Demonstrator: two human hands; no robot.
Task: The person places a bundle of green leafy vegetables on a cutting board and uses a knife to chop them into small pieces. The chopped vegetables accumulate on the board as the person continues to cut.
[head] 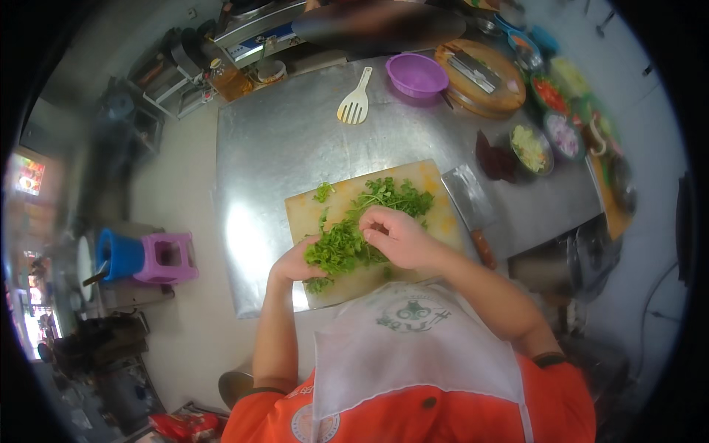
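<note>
A pale plastic cutting board [443,227] with orange stains lies on the steel table before me. My left hand [298,261] curls around the left end of a heap of leafy green herbs [338,246], thumb and fingers on either side. Over the middle of the heap is my right hand [400,238], its fingers bent and the thumb close to the index fingertip. Whether it pinches a sprig is hidden. More loose sprigs [396,195] lie beyond it, and a small green scrap [323,192] rests near the board's far left corner.
A cleaver [468,191] lies along the board's right edge. Further back are a slotted spatula [355,102], a purple plastic basket [415,75] and a round wooden chopping block [504,91]. Bowls of cut vegetables [529,148] line the right. A purple stool [183,257] stands left of the table.
</note>
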